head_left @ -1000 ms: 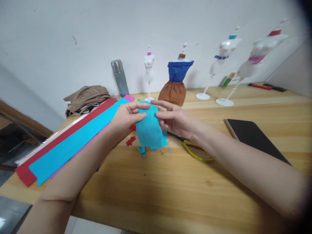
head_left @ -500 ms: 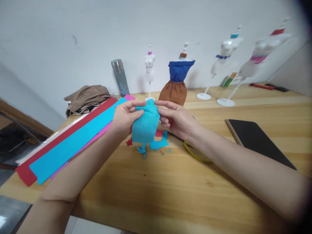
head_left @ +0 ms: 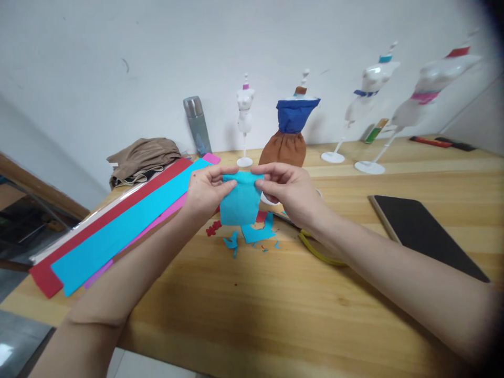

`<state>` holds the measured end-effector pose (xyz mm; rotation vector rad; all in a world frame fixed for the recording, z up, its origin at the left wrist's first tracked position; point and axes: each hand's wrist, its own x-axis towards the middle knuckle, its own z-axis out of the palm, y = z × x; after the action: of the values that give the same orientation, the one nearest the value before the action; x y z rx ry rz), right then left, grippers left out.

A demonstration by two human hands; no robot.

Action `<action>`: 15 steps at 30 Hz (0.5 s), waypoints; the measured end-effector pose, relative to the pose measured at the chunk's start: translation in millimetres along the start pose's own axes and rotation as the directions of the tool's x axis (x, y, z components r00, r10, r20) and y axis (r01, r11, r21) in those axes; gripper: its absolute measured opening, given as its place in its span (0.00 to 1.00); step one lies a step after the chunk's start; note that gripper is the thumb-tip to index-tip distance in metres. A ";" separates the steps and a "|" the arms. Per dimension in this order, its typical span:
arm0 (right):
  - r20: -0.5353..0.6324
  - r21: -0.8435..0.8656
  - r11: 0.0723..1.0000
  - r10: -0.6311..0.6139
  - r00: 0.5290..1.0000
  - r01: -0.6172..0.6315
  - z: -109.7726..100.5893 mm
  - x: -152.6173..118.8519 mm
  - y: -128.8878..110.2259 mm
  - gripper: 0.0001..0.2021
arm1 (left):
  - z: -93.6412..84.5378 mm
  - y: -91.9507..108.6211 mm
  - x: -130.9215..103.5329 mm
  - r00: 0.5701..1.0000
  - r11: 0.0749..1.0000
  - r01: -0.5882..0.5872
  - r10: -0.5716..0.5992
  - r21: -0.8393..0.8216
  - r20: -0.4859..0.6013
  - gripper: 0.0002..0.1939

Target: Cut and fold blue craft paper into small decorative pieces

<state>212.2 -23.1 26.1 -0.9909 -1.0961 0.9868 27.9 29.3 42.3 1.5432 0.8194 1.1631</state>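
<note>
A small light-blue piece of crepe-like material [head_left: 241, 205] hangs upright between my two hands, its top edge bunched or folded over. My left hand [head_left: 208, 190] pinches its upper left corner between thumb and fingers. On the upper right corner, my right hand [head_left: 289, 190] has the same kind of pinch. Below and behind it, blue scraps [head_left: 258, 231] and a red cut-out [head_left: 213, 228] lie on the wooden table [head_left: 236, 315]. Just behind the piece stands a mannequin in a blue top [head_left: 294, 116] and brown skirt [head_left: 283, 149].
Red, blue [head_left: 129, 228] and pink strips lie at left beside a brown cloth [head_left: 147, 155]. A bottle [head_left: 198, 126], a small bare mannequin [head_left: 244, 113] and two larger ones stand behind. Yellow-handled scissors [head_left: 321, 253] and a dark tablet-like slab [head_left: 423, 231] are at right.
The blue piece has been pulled flatter and straighter along its top edge. My right hand has closed onto its corner, where its fingers were looser before. The view has shifted slightly.
</note>
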 end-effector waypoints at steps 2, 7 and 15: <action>0.007 -0.056 0.998 -0.015 1.000 0.016 -0.7 0.3 0.0 0.14 | -0.6 0.0 0.8 1.000 0.998 -0.026 0.026 0.052 -0.001 0.11; 0.016 -0.304 0.936 -0.182 0.983 0.178 -5.8 4.7 2.6 0.04 | -2.9 -4.6 2.2 0.998 0.980 -0.068 0.065 0.188 0.024 0.08; 0.051 -0.408 0.847 -0.353 0.934 0.342 -10.2 3.4 -8.3 0.03 | -2.7 12.6 -6.7 0.962 0.849 -0.263 0.265 0.458 0.061 0.11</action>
<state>223.8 -23.3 33.2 -1.0829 -1.4388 0.4498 22.7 20.5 52.7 2.1043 0.9571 1.2226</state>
